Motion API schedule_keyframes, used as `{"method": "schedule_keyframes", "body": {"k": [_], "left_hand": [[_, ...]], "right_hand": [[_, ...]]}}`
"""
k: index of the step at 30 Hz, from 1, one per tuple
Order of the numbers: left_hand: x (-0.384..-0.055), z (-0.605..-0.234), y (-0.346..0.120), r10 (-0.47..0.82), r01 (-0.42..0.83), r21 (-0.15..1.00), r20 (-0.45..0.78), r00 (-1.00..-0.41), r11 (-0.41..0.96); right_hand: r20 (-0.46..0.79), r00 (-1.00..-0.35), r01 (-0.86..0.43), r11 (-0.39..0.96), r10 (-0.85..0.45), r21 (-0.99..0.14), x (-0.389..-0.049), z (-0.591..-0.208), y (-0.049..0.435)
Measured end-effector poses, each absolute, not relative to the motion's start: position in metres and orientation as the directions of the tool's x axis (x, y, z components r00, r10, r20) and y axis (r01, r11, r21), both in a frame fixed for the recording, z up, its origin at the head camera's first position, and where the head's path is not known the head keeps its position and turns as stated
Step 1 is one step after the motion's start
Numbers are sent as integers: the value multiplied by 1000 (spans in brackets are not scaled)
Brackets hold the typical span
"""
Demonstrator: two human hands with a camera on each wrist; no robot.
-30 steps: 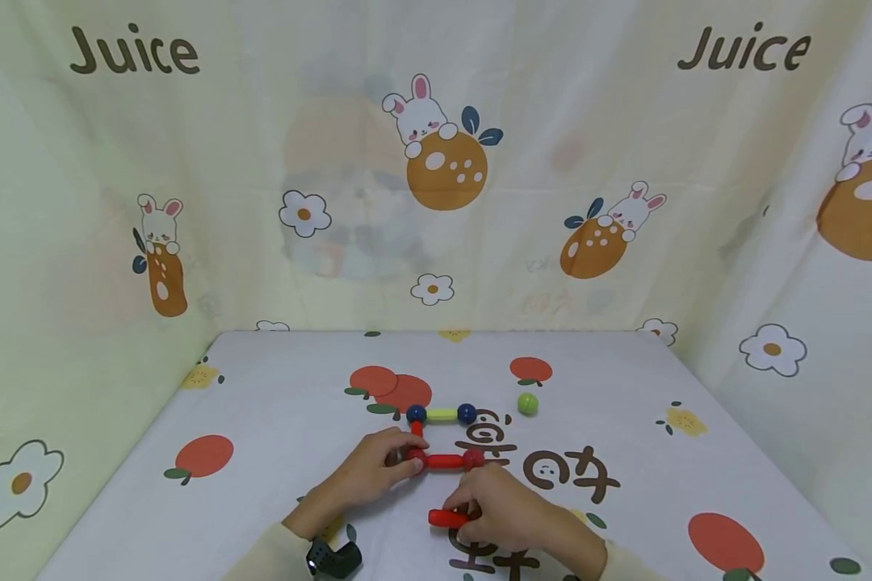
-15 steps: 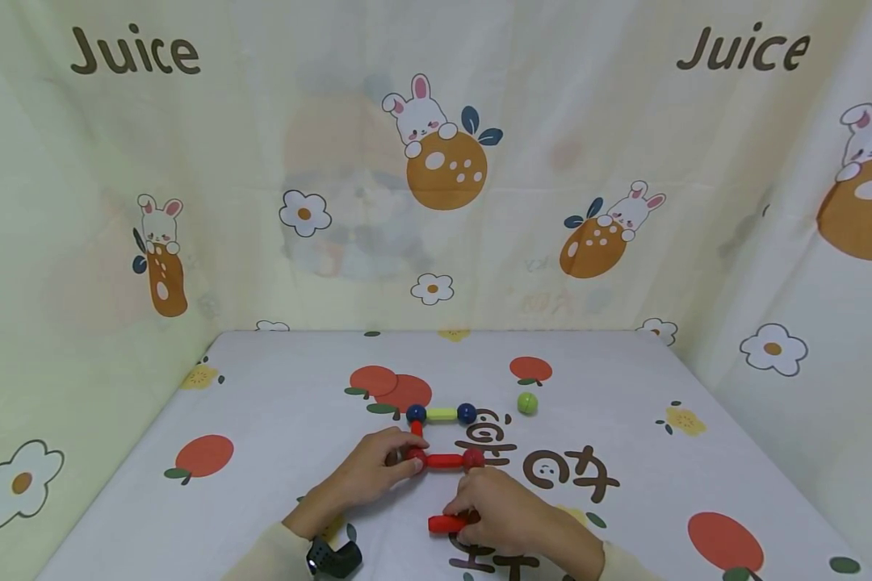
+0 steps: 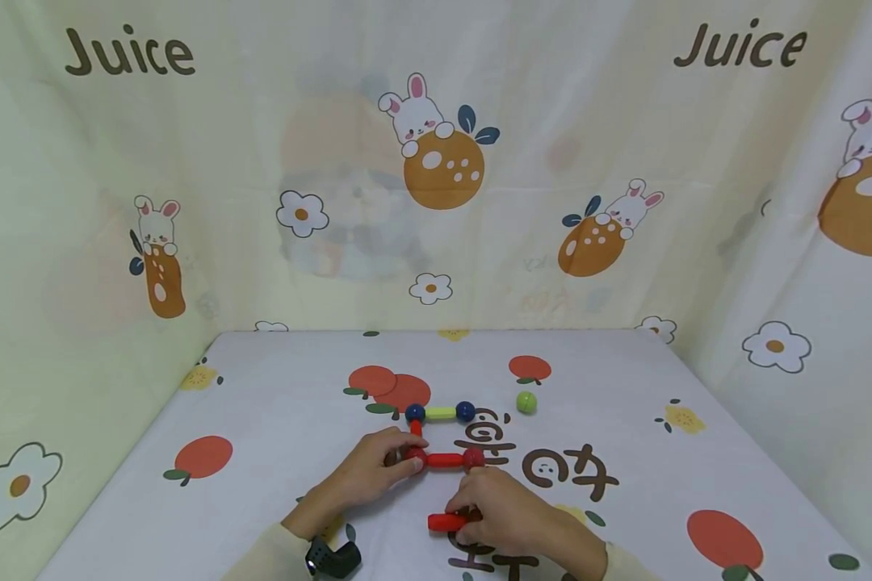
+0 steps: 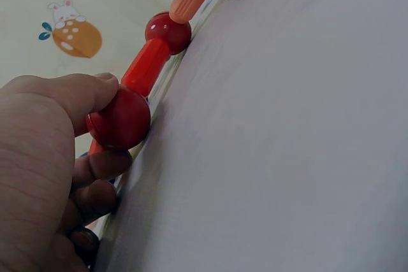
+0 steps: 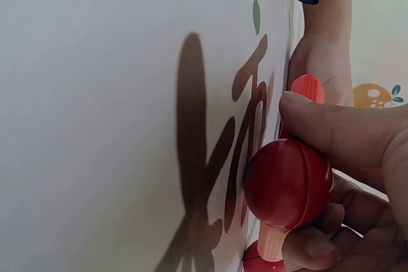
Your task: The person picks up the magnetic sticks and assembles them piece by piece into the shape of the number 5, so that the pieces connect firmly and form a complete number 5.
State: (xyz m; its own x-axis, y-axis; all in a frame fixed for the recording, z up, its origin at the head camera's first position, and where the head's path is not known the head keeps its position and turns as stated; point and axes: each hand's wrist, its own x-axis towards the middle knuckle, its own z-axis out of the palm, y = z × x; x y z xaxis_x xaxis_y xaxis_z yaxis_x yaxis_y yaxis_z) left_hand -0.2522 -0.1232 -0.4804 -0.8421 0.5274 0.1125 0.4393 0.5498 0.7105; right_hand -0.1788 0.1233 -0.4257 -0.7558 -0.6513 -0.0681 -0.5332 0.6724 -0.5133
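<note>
In the head view, my left hand (image 3: 378,466) pinches a red ball (image 4: 121,119) at the corner of a ball-and-rod magnetic construction. A red rod (image 3: 445,461) runs right from it to a second red ball (image 3: 473,457). Another red rod (image 3: 416,428) leads back to a blue ball (image 3: 415,413), which a yellow-green rod (image 3: 440,413) joins to a second blue ball (image 3: 465,411). My right hand (image 3: 505,510) grips a red ball (image 5: 287,183) bearing a red rod (image 3: 445,523) that points left. From that gripped ball, an orange-looking rod (image 4: 190,1) reaches the second red ball, apparently touching it.
A loose green ball (image 3: 526,403) lies behind and right of the construction. The tabletop cloth (image 3: 276,420) has printed fruit and lettering. A printed curtain (image 3: 320,145) encloses the back and sides. My left wrist wears a black band (image 3: 334,558).
My right hand, with its red ball and rod, has shifted very slightly toward me. The left hand keeps its place on the corner ball. The head view has tilted a little.
</note>
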Motion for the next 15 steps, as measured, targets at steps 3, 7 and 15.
{"method": "schedule_keyframes", "body": {"k": [3,7,15], "left_hand": [[-252,-480,-123,526,439,709,112,-843,552],[-252,-480,-123,525,437,706,109,-844,558],[-252,-479,-122,525,439,704,110,-844,558]], "right_hand": [[-66,-752,-539,670,-655,-510,-178,-426,123],[-65,-748,-548,671,-660,-499,-178,-426,123],[-57,-743,-574,678,-667,-460,-177,-425,123]]}}
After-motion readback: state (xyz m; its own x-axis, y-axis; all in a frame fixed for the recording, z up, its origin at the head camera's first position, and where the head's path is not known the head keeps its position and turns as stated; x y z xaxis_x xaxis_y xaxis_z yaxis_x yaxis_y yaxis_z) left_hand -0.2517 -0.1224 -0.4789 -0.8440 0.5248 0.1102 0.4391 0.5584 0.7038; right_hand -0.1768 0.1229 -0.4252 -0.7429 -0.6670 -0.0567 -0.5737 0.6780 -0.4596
